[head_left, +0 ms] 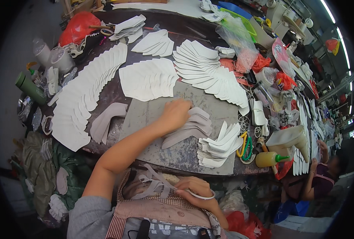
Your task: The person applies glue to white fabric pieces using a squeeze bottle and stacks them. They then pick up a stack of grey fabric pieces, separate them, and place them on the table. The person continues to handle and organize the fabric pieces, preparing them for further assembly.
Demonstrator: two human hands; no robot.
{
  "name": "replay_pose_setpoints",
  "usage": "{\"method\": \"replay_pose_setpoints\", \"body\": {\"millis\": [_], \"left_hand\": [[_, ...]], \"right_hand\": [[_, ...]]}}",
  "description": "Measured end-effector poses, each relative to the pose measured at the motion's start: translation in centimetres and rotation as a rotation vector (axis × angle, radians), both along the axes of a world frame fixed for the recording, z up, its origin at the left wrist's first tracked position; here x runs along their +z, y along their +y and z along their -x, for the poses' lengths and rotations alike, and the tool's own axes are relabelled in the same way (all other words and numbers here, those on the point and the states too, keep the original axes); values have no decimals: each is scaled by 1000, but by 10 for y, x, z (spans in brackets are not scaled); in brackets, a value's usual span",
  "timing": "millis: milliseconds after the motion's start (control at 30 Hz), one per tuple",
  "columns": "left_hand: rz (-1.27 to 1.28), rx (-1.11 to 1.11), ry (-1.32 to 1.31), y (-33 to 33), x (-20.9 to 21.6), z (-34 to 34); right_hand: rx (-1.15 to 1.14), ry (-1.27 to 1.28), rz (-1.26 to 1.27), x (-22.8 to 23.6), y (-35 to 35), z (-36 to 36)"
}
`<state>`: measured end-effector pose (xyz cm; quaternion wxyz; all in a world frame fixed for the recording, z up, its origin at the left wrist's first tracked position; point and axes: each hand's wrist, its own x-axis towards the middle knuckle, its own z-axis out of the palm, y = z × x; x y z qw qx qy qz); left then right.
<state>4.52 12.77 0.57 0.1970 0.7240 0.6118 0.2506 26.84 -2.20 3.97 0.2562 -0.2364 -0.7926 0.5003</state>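
My left hand (176, 114), its fingers curled closed, reaches over a worn grey board (145, 135) beside a fanned stack of grey cut pieces (191, 127). What its fingertips pinch, if anything, is hidden. Low in front of my apron, my right hand (195, 191) is closed on thin grey strips (157, 184) that hang in loops from its fingers. White curved pieces (220, 145) lie stacked on the board's right side. Another few grey pieces (107, 121) rest left of the board. Overlapping white panels (149, 79) spread beyond my left hand.
Long fans of white pieces lie left (89, 89) and right (209, 73). Scissors with yellow and green handles (244, 147) and a yellow bottle (266, 159) stand near the right edge. A green flask (28, 87) is far left. A co-worker (320, 175) sits at right.
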Motion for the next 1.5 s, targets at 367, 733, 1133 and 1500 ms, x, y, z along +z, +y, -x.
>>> {"method": "replay_pose_setpoints", "body": {"millis": [367, 733, 1133, 1500], "left_hand": [[105, -111, -776, -39, 58, 33], [133, -232, -570, -135, 89, 28], [4, 503, -898, -186, 21, 79], [-436, 714, 109, -150, 15, 134]], "right_hand": [[-64, -160, -471, 73, 55, -16], [-71, -107, -249, 78, 87, 40], [485, 180, -430, -16, 13, 59], [103, 21, 51, -4, 11, 0]]}}
